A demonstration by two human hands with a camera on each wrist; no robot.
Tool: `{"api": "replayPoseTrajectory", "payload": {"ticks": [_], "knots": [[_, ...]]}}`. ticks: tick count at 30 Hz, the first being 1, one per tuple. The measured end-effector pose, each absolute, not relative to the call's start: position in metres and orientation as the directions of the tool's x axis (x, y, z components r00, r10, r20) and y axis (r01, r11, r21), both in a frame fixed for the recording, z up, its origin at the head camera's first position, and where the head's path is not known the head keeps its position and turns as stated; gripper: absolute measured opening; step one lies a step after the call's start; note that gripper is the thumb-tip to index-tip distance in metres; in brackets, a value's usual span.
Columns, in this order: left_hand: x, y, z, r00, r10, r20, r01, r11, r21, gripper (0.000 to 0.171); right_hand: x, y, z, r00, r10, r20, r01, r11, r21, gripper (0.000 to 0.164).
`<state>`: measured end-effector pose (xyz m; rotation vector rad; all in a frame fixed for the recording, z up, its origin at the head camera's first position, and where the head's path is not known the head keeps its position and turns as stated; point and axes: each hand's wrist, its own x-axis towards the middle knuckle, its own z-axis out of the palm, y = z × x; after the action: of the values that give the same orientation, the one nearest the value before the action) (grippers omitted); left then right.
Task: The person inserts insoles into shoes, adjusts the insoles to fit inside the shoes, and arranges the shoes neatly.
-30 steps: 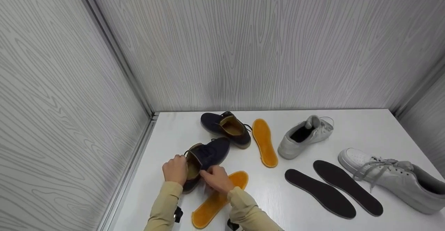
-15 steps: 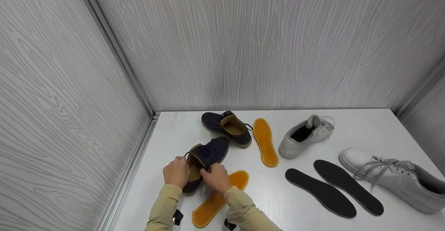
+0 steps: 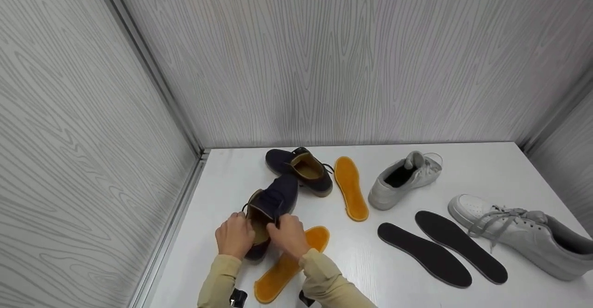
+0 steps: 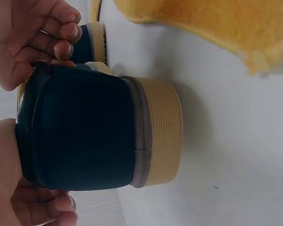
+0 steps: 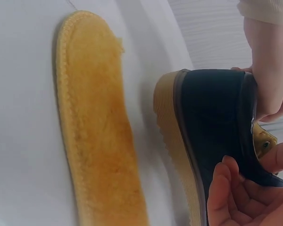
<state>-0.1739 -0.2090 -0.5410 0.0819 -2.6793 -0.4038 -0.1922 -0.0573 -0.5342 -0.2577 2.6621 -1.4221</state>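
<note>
In the head view, a dark navy lace-up shoe stands at the left with its toe pointing away. My left hand grips the left side of its collar. Opposite, my right hand pinches the right edge of the opening, thumb inside and fingers along the outer wall. The left wrist view faces the shoe's heel, with its ribbed tan sole close over the white table. Under my right forearm lies an orange insole, partly covered; the right wrist view shows this insole beside the shoe.
Behind stands the matching navy shoe, with a second orange insole to its right. Further right are a white sneaker, two black insoles and another white sneaker. Grey wood-grain panels border the white table.
The held shoe has turned counterclockwise, its toe swinging up and left until it overlaps the rear shoe in the head view. Both hands keep their hold on the collar.
</note>
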Motion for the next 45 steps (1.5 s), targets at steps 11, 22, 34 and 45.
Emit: {"api": "replayPoseTrajectory", "payload": {"ticks": [11, 22, 34, 45], "knots": [[-0.154, -0.175, -0.524, -0.872, -0.179, 0.455, 0.054, 0.890, 0.453, 0.027, -0.186, -0.021, -0.510, -0.965, -0.219, 0.144, -0.252, 0.623, -0.741, 0.033], [-0.131, -0.126, -0.507, -0.866, -0.235, 0.442, 0.037, 0.851, 0.524, 0.034, -0.165, 0.029, -0.488, -0.939, -0.253, 0.234, -0.343, 0.621, -0.705, 0.035], [-0.111, -0.059, -0.502, -0.873, -0.220, 0.435, 0.077, 0.818, 0.570, 0.025, -0.146, 0.102, -0.488, -0.888, -0.272, 0.370, -0.456, 0.616, -0.642, 0.033], [-0.086, -0.022, -0.519, -0.892, -0.197, 0.407, 0.090, 0.804, 0.588, 0.026, -0.130, 0.150, -0.513, -0.823, -0.364, 0.436, -0.568, 0.514, -0.643, 0.034]]}}
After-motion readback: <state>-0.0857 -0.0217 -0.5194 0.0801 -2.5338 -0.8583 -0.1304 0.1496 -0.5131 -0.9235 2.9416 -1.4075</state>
